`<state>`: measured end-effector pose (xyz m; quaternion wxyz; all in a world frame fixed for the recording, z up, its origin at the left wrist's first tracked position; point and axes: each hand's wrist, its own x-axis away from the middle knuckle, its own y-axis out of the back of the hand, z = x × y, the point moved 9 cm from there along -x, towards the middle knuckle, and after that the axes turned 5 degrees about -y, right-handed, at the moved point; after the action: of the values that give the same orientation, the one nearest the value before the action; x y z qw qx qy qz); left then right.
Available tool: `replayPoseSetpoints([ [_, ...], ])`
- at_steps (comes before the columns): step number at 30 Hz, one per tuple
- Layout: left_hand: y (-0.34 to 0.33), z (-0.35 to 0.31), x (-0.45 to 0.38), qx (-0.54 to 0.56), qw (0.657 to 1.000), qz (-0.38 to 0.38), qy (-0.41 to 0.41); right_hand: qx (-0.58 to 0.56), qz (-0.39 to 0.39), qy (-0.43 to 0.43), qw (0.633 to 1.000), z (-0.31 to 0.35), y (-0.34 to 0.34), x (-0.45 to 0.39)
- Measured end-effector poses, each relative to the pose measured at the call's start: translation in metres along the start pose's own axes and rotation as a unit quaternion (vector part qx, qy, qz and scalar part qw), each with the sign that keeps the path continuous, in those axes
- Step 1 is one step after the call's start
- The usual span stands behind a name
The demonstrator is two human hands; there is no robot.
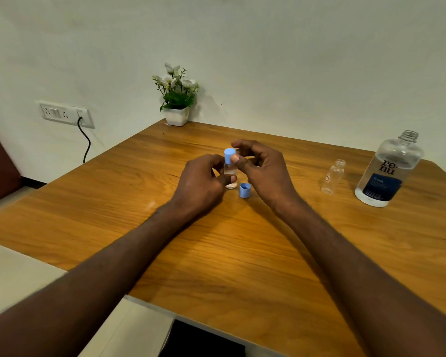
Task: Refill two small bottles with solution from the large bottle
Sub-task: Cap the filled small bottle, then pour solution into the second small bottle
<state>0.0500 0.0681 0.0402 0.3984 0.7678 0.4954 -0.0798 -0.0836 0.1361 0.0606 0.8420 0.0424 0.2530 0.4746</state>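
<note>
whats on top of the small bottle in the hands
A blue cap sits on the small bottle, pinched by the right hand. The left hand hides part of the bottle's body.

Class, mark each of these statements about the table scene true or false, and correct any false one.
1. The left hand holds a small bottle. True.
2. The right hand pinches a blue cap on that bottle. True.
3. The large bottle is capped. False: its neck is open.
4. The second small bottle lies on its side. False: it stands upright, uncapped.
5. A loose cap sits on the table. True.
</note>
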Motion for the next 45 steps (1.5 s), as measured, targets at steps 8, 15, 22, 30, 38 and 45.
replayPoseSetpoints([
  [8, 0.001, 0.002, -0.003, -0.036, 0.999, 0.010, 0.005, 0.101, 0.093, -0.056, 0.989, -0.010, -0.001, -0.005],
  [15, 0.003, 0.003, -0.003, -0.007, 1.000, 0.011, 0.012, 0.192, 0.251, -0.122, 0.941, -0.039, 0.007, -0.001],
  [22, 0.046, -0.031, 0.006, -0.013, 0.977, -0.177, -0.121, 0.100, 0.084, -0.038, 0.991, -0.021, 0.032, -0.011],
  [30, 0.024, -0.113, 0.019, 0.039, 0.945, -0.187, -0.267, 0.032, -0.282, 0.179, 0.942, 0.045, 0.123, 0.026],
  [38, -0.094, -0.148, -0.035, 0.131, 0.980, -0.032, -0.144, 0.143, -0.445, 0.215, 0.857, 0.041, 0.248, 0.073],
  [45, -0.153, -0.134, -0.038, 0.166, 0.979, -0.017, -0.114, 0.142, -0.364, 0.018, 0.920, -0.023, 0.263, 0.055],
])
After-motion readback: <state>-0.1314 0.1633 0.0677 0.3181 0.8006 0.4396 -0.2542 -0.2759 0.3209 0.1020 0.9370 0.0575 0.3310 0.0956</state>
